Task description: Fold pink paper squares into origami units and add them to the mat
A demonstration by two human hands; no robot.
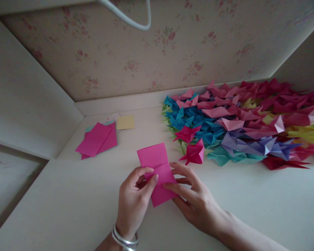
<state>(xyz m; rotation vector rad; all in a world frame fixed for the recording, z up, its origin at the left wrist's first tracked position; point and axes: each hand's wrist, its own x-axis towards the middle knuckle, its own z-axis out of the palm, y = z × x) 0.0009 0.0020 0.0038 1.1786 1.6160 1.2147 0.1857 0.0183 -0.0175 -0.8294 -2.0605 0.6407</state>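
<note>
A pink sheet of paper (157, 167), creased across its middle, lies on the white desk (68, 195) in front of me. My left hand (134, 198) pinches its near left edge, thumb and forefinger closed on the paper; silver bangles circle that wrist. My right hand (193, 198) rests on the sheet's right side with its fingers stretched out flat, pressing it down. Just beyond the right hand stand two folded magenta paper figures (193, 151).
A big heap of folded paper figures (251, 122) in pink, blue, purple, yellow and red fills the right back of the desk. A small stack of flat sheets (98, 139) lies back left, a yellow sheet (125, 122) beside it. Floral wallpaper rises behind.
</note>
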